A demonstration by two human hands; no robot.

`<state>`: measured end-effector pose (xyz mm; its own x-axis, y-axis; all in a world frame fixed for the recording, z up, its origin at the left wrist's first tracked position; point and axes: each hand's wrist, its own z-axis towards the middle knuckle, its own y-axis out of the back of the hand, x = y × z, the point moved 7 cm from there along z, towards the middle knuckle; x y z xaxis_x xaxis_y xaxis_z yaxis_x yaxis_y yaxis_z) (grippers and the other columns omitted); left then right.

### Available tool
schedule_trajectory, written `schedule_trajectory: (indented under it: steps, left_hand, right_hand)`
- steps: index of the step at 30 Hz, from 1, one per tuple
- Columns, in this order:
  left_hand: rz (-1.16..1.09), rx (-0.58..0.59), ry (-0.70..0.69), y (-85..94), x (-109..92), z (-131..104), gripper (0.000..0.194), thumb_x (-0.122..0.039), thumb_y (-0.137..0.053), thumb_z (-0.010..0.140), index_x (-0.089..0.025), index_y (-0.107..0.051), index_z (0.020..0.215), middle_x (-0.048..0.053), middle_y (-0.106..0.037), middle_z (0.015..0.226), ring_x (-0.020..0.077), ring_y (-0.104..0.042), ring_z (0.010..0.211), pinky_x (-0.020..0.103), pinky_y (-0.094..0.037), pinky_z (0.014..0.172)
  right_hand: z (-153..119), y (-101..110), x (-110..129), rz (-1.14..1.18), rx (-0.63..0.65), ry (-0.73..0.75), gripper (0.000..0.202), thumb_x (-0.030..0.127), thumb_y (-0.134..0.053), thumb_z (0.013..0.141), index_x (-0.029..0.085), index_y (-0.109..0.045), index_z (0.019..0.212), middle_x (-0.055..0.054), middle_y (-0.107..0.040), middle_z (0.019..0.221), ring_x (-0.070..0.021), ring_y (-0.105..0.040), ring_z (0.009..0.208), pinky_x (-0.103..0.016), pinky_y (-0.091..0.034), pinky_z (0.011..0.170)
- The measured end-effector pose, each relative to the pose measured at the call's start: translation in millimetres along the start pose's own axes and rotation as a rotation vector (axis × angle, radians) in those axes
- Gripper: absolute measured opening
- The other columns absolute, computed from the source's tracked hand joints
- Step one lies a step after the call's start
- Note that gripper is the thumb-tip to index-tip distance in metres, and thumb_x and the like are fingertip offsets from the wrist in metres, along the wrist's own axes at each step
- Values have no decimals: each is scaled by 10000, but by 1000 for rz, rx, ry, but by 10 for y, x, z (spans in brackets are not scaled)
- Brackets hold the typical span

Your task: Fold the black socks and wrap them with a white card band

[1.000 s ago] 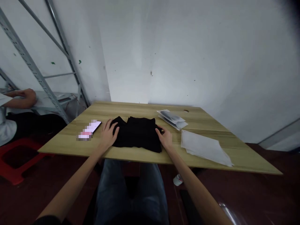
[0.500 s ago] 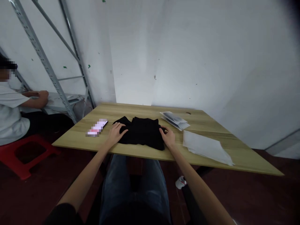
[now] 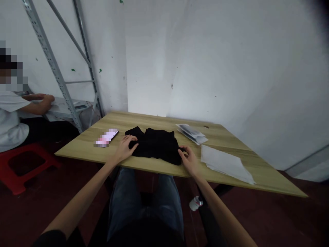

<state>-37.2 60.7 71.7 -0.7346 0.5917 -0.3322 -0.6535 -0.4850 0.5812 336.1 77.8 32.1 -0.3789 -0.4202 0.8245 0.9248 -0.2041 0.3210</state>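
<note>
A black garment (image 3: pixel 156 144) lies in a flattened, loosely folded shape near the table's front edge; its exact kind is hard to make out. At its left edge, my left hand (image 3: pixel 124 148) rests with thumb and fingers apart, the fingertips touching the cloth. My right hand (image 3: pixel 189 159) is at the opposite edge, where thumb and index finger close on a small bit of the black fabric. Some of its fingertips are hidden behind the hand.
On the wooden table (image 3: pixel 226 137), a lit phone (image 3: pixel 106 138) lies to the left. A grey-and-white packet (image 3: pixel 192 133) and a flat white bag (image 3: pixel 226 163) lie to the right. A seated person (image 3: pixel 12 109) and a metal rack (image 3: pixel 51 65) are at the left.
My right hand has shifted slightly right and toward me, with a bit of black cloth between its fingers. My left hand has moved slightly left. The view has also shifted a little.
</note>
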Motion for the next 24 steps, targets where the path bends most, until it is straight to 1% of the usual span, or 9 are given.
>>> schedule_trajectory:
  steps: [2,4,6,8,10,12,18,21,24]
  left_hand:
    - [9,30,-36,48,-53,-52,185,-304,-622,1001,-251,-654,1175,51,-766,1109,257,-689,1138,489,-479,1147]
    - [23,66,-79,78,-102,-94,175,-292,-610,1003,-260,-680,1160,37,-780,1104,245,-706,1112,504,-451,1189]
    - [36,97,-111,89,-131,-118,122,-261,-592,1001,-261,-695,1066,21,-786,1063,222,-728,1049,501,-444,1203]
    - [44,92,-124,107,-139,-126,120,-220,-573,994,-258,-686,996,7,-786,1019,201,-741,995,495,-439,1213]
    - [52,64,-127,143,-139,-135,126,-200,-571,985,-259,-681,997,2,-786,1005,193,-746,969,490,-444,1212]
    - [73,58,-131,179,-143,-171,129,-205,-579,984,-264,-686,1026,5,-794,1029,196,-749,991,490,-449,1208]
    - [121,219,-128,247,-103,-489,130,-280,-571,1033,-277,-690,1085,23,-780,1279,227,-706,1237,522,-400,1235]
    - [94,261,-55,316,-24,-624,188,-314,-518,1074,-283,-676,1173,26,-754,1347,220,-697,1260,508,-412,1226]
    - [114,276,-35,390,-48,-596,281,-321,-487,1091,-295,-628,1332,23,-762,1318,217,-715,1199,510,-400,1234]
  right_hand:
    - [-82,17,42,-10,57,23,454,548,-643,942,256,-690,1286,-111,-737,1304,-288,-722,1134,-407,-614,883]
    - [-146,18,95,-65,127,46,434,505,-636,952,277,-707,1315,-98,-743,1309,-276,-747,1032,-423,-613,875]
    - [-181,12,153,-117,184,85,341,467,-624,955,280,-771,1200,-91,-752,1294,-281,-748,1036,-456,-594,944]
    - [-188,8,197,-132,221,126,265,423,-610,952,275,-803,1057,-86,-754,1290,-295,-724,1153,-485,-544,1054]
    - [-182,8,205,-135,239,134,242,378,-591,946,272,-803,995,-84,-754,1294,-295,-705,1216,-500,-510,1104]
    - [-190,8,201,-154,249,134,230,348,-585,939,270,-798,978,-85,-753,1299,-292,-711,1210,-508,-510,1105]
    - [-377,-22,296,-305,309,257,203,403,-650,970,270,-796,1015,-101,-718,1370,-314,-663,1297,-542,-491,1151]
    - [-454,5,343,-354,312,299,235,436,-635,1006,280,-801,1066,-100,-721,1373,-314,-646,1331,-551,-492,1162]
    - [-435,41,391,-389,359,307,279,465,-603,1033,280,-806,1084,-97,-725,1376,-314,-636,1352,-552,-494,1167]
